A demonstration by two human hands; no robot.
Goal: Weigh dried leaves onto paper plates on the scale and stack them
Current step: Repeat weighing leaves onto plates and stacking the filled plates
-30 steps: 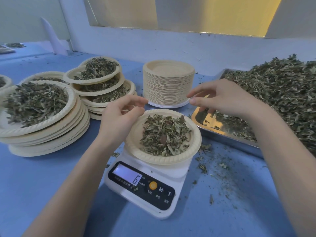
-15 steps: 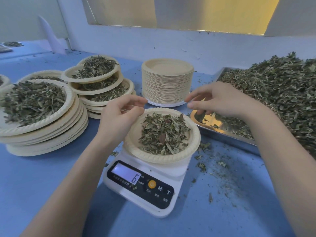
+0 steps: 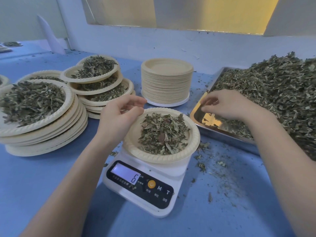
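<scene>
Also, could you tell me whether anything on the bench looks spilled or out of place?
Yes: loose leaf bits lie scattered on the blue table right of the scale, below the metal tray. The rear stack of filled plates sits staggered, not squarely aligned.

Scale [image 3: 136, 190] reads 6; filled plate [image 3: 130, 134] atop; right hand [image 3: 227, 106] perhaps pinching leaves.

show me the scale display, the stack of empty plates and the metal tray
lit display of the white digital scale [image 3: 125, 173]: head view, middle of the screen
tall stack of empty beige paper plates [image 3: 166, 86]: head view, side of the stack
shiny metal tray of dried leaves [image 3: 199, 115]: head view, bare near corner
</scene>
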